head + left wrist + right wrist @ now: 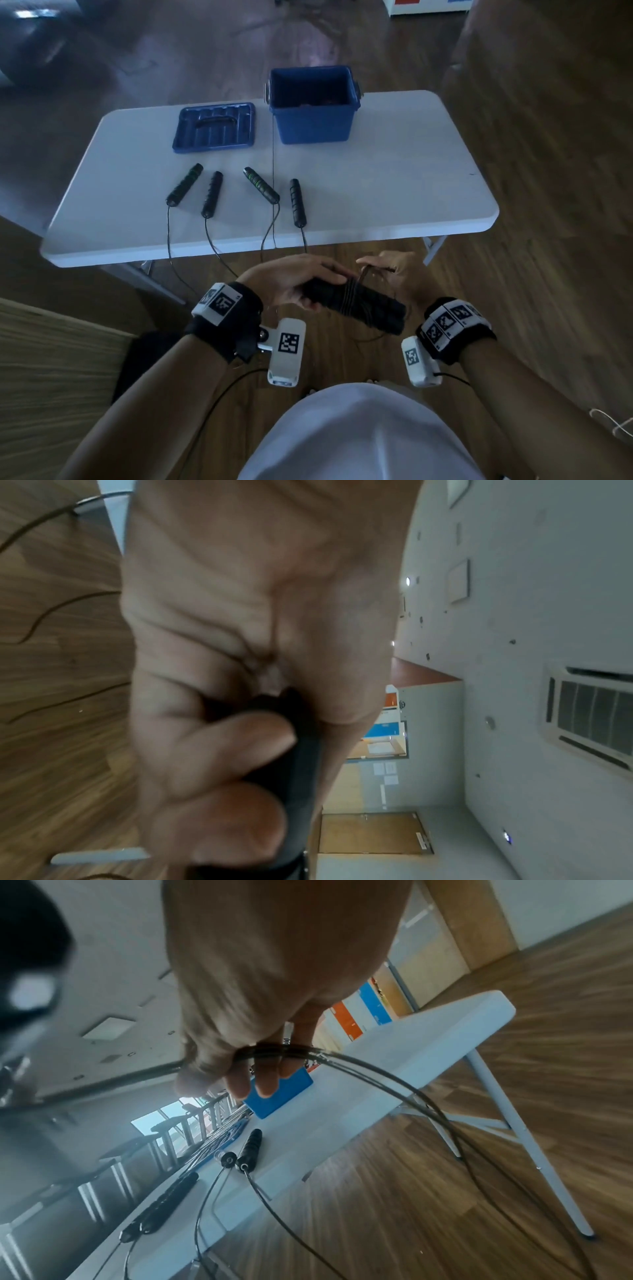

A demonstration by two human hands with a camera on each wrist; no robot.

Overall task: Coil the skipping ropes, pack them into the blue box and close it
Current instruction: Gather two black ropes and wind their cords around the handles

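Observation:
In front of my body, below the table's near edge, my left hand (294, 284) grips a pair of black rope handles (370, 308) held side by side, with thin cord wound round their middle. My right hand (387, 270) pinches loops of that cord (274, 1053) just beyond the handles; more cord hangs toward the floor. The wrist view shows my left fingers (219, 753) curled round a black handle (301, 764). The open blue box (313, 106) stands at the table's far side, its lid (215, 126) flat to its left. Several more handles (212, 193) lie on the table.
The white folding table (394, 178) stands on a wooden floor. The cords of the lying handles run over its near edge (219, 246) and trail onto the floor. A metal table leg (524, 1139) slants down on the right. A dark object (144, 359) lies on the floor at lower left.

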